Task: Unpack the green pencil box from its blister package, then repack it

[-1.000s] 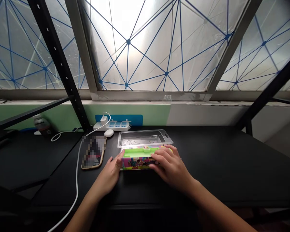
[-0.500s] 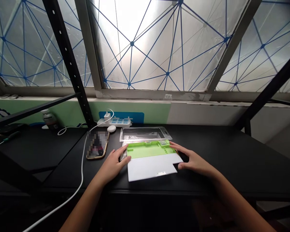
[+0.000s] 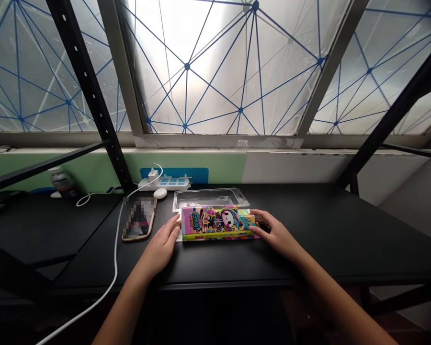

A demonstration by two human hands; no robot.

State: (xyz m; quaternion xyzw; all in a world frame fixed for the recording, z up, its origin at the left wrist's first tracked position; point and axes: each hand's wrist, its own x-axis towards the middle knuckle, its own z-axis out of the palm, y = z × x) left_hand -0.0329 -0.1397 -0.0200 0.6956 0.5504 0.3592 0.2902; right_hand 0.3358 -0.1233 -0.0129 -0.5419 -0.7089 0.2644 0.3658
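A colourful pencil case [image 3: 219, 221] with a cartoon figure on its lid lies closed on the black table, its yellow-green front edge facing me. My left hand [image 3: 165, 242] holds its left end, thumb near the front corner and fingers along the side. At the right end, my right hand [image 3: 275, 235] grips the case with the thumb on the front edge and fingers behind, some of them hidden. Some white and clear material shows under the case at its left end. Just behind it lies a clear plastic tray [image 3: 210, 197].
To the left are a phone [image 3: 140, 219] and a white round object [image 3: 160, 193]. A power strip [image 3: 165, 183] with a plugged-in charger sits by the wall. A white cable [image 3: 115, 254] runs down to the table's front edge. Black shelf posts [image 3: 100, 115] rise at both sides.
The case's lid, earlier folded open toward me with its white inside and the green interior showing, is now closed. Both hands remain at its ends. The camera view shifted slightly.
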